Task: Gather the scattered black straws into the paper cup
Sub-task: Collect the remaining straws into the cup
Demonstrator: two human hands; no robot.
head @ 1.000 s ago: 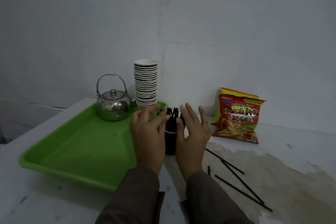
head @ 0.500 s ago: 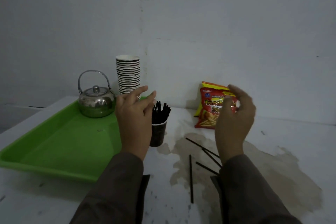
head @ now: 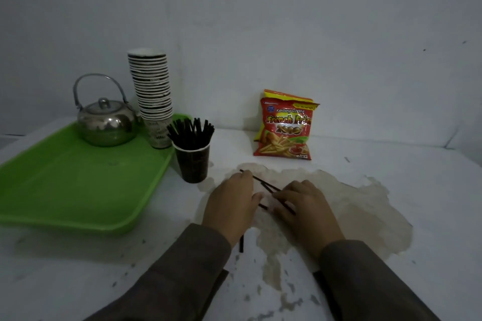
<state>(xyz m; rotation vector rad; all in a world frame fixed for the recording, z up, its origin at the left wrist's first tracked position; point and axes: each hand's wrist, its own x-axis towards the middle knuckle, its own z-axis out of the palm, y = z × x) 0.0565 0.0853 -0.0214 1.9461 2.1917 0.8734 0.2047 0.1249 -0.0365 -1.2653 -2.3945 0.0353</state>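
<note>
Hands rest palm-down at lower centre, the left hand (head: 232, 203) and right hand (head: 303, 203) spread flat over loose black straws (head: 263, 184), gripping nothing, below the straw-filled paper cup (head: 192, 163).

The left hand (head: 230, 202) and right hand (head: 303, 206) lie palm-down over the loose black straws (head: 263, 184), hiding most of their length; whether any finger pinches a straw cannot be told. One straw end (head: 241, 243) shows below the left wrist, the rest covered. The paper cup (head: 193, 163) hides the lower ends of its straws. The green tray (head: 78, 190) is cut off by the left edge. Print on the cup stack (head: 154, 91) is too small to read.
</note>
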